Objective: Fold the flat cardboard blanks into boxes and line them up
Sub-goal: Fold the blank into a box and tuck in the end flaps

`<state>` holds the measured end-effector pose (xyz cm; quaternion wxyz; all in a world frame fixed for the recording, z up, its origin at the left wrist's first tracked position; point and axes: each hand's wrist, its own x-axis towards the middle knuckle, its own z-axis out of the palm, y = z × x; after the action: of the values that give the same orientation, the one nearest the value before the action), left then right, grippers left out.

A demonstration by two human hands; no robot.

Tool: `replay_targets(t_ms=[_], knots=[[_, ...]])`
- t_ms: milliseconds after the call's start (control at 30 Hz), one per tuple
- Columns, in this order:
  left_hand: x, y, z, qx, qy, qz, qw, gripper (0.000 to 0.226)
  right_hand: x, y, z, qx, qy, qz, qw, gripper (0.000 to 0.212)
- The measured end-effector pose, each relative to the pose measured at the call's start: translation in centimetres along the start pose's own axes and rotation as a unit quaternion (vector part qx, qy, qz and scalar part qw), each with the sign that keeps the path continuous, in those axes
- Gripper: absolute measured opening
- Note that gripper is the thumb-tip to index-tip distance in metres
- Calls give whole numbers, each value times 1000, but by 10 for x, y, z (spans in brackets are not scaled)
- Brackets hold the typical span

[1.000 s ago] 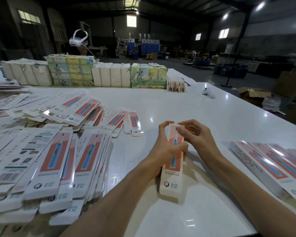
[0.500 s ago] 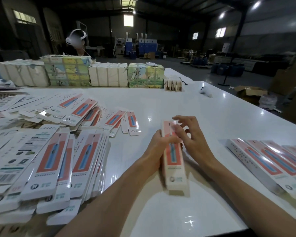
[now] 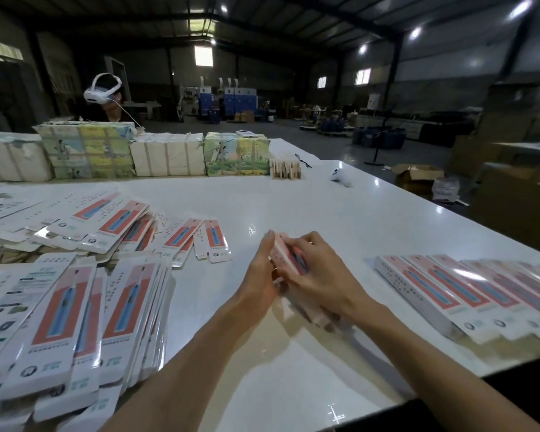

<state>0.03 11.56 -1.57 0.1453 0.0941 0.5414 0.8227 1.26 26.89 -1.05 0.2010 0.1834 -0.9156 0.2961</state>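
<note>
Between my hands, above the middle of the white table (image 3: 309,201), is a long pink and white box (image 3: 282,255), blurred by motion. My left hand (image 3: 261,275) lies flat against its left side. My right hand (image 3: 320,274) grips it from above and hides most of it. A thick pile of flat blanks (image 3: 75,319) lies at the left. A second loose pile (image 3: 106,222) is spread behind it. A row of folded boxes (image 3: 468,294) lies side by side at the right.
Bundled paper stacks (image 3: 166,157) line the table's far edge, with a small wooden block bundle (image 3: 286,168) and a white controller (image 3: 340,177) to their right. A person wearing a white headset (image 3: 102,92) stands behind them. The table's right edge runs diagonally.
The box has turned from lying face up to being tilted on its side. My right hand moved over it and now covers most of it.
</note>
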Motion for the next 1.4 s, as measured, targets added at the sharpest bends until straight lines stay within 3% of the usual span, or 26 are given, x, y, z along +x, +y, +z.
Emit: replay_targets(t_ms=[67, 167, 267, 467, 700, 800, 967, 1200, 1333, 1400], knots=[[-3, -5, 0, 152, 2, 54, 987, 44, -4, 10, -16, -2, 24, 14, 1000, 56], [-4, -19, -6, 455, -16, 132, 881, 24, -15, 36, -45, -95, -10, 79, 992, 55], [-4, -29, -7, 568, -53, 159, 806, 22, -38, 60, -60, -248, -75, 143, 955, 44], [-3, -31, -8, 579, -53, 170, 796, 24, -71, 81, -83, -428, -44, 179, 885, 40], [-8, -27, -2, 577, -59, 169, 797, 25, -75, 78, -96, -489, -55, 222, 842, 37], [-9, -26, -1, 572, -62, 162, 802, 25, -51, 65, -85, -458, -26, 171, 872, 38], [-9, -25, 0, 557, -30, 179, 810, 24, 13, 32, -37, -222, 22, 130, 966, 34], [-17, -6, 0, 574, 80, 170, 797, 25, 21, 40, 17, -130, 64, 149, 978, 19], [-28, 49, -8, 605, 171, 146, 764, 21, 23, 52, 19, -116, 56, 133, 983, 17], [-39, 82, -25, 643, 234, 121, 719, 23, 23, 51, 22, -97, 48, 127, 986, 16]])
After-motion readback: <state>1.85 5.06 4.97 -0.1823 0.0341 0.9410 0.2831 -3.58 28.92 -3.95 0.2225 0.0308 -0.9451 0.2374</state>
